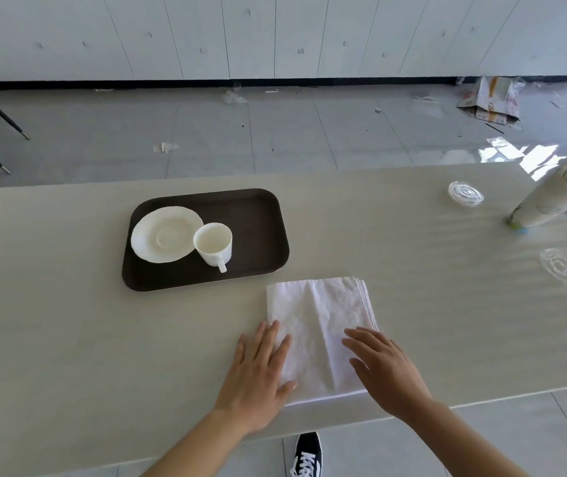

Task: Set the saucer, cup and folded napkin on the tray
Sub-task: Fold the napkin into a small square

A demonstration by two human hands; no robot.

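On the left, a dark tray held the saucer and cup. Nearer, the left hand and right hand lay flat, fingers spread, gripping nothing, on the folded napkin on the table. It looked light and limp, best pinched at both side edges.

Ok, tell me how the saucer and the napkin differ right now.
The saucer is round and rigid with a wavy rim; the napkin is a soft, creased rectangle folded in layers. The saucer already lies on the tray, beside the cup; the napkin is on the table, off the tray. Nothing touches the saucer, while the left hand and right hand lie flat on the napkin. Both are white.
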